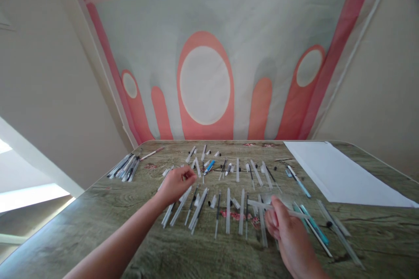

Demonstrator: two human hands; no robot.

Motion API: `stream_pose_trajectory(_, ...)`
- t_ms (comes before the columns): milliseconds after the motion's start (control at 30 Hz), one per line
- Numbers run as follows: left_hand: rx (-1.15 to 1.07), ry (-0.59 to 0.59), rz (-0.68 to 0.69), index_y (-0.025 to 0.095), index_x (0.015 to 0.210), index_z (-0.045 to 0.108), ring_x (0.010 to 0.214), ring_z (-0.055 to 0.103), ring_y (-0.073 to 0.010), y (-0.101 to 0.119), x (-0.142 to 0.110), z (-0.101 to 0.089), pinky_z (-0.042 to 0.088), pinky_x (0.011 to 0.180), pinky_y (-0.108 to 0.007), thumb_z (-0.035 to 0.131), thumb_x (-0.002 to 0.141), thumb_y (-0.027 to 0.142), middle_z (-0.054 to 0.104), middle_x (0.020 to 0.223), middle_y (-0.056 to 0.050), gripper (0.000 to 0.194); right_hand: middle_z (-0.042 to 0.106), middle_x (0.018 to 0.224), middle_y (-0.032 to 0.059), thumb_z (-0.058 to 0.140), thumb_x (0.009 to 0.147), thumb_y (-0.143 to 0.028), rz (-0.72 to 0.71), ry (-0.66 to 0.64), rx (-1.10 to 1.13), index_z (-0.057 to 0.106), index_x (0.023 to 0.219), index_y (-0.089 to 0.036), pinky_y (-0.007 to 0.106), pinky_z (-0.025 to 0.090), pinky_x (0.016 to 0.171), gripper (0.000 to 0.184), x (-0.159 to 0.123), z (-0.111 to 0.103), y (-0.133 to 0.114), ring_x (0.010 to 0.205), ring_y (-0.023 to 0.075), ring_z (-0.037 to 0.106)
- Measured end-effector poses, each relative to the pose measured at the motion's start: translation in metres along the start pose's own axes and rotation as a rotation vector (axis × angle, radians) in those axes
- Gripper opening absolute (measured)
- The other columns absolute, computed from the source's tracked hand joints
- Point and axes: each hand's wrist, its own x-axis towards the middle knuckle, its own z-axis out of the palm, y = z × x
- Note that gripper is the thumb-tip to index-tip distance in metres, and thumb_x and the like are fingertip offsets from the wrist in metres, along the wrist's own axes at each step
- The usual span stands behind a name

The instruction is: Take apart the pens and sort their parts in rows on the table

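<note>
R hand (284, 226) pinches 1 slim plastic tube (260, 204), L hand (176, 182) curled apart, contents unclear, over wood-grain table (68, 235) w/ 1 paper sheet (343, 178).

Between left hand (176, 182) and right hand (285, 226), tubes (228, 210) look translucent plastic. Beneath, the counter (81, 213) looks wood-grained; beyond the right, smooth matt paper (347, 178).

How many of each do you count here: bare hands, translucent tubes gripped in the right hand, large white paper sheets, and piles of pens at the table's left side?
Bare hands: 2 (left hand, right hand)
Translucent tube in the right hand: 1
White paper sheet: 1
Pen pile: 1
Total: 5
</note>
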Motion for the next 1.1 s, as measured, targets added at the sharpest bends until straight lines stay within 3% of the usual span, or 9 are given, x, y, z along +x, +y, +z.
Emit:
stream_pose_trajectory(100,0.119,0.097,-0.118,0.019,0.076,0.061,0.066,0.057,-0.0113,-0.007,0.03,0.011,0.038,0.06,-0.019,0.046,0.08,0.032,0.064,0.07,0.003,0.02,0.025,0.045,-0.0076,0.041,0.086,-0.054,0.004,-0.032,-0.016,0.029,0.05,-0.022,0.027,0.023,0.048,0.049,-0.002,0.003,0.001,0.044,0.0102,0.022)
stream_pose_trajectory(267,0.218,0.136,-0.24,0.019,0.08,0.061,0.077,0.061,-0.0174,0.003,0.081,0.057,0.039,0.062,-0.023,0.045,0.08,0.028,0.067,0.083,-0.004,0.018,0.023,0.045,-0.0074,0.041,0.085,-0.055,-0.007,-0.048,-0.072,0.027,0.05,-0.023,0.027,0.022,0.049,0.05,-0.005,0.003,0.0,0.045,0.0109,0.022)
stream_pose_trajectory(367,0.273,0.135,-0.286,0.018,0.083,0.061,0.083,0.061,-0.0209,0.005,0.098,0.08,0.041,0.067,-0.026,0.042,0.081,0.026,0.068,0.09,-0.008,0.021,0.024,0.045,-0.0071,0.04,0.085,-0.056,-0.022,-0.045,-0.095,0.027,0.05,-0.023,0.028,0.022,0.049,0.05,-0.006,0.003,-0.003,0.045,0.0113,0.022)
stream_pose_trajectory(733,0.424,0.06,-0.249,0.016,0.091,0.062,0.091,0.061,-0.0239,-0.001,0.105,0.11,0.04,0.081,-0.034,0.041,0.082,0.027,0.067,0.094,-0.013,0.026,0.029,0.046,-0.0062,0.038,0.086,-0.054,-0.073,-0.083,-0.17,0.031,0.051,-0.023,0.026,0.026,0.048,0.047,-0.004,0.001,0.003,0.044,0.0124,0.026)
stream_pose_trajectory(1100,0.483,0.041,-0.168,0.015,0.094,0.061,0.098,0.057,-0.0253,0.005,0.109,0.11,0.039,0.084,-0.036,0.043,0.081,0.027,0.063,0.1,-0.013,0.025,0.028,0.045,-0.0064,0.038,0.087,-0.053,-0.066,-0.089,-0.178,0.029,0.051,-0.023,0.026,0.026,0.048,0.048,-0.004,0.001,0.005,0.044,0.0124,0.026)
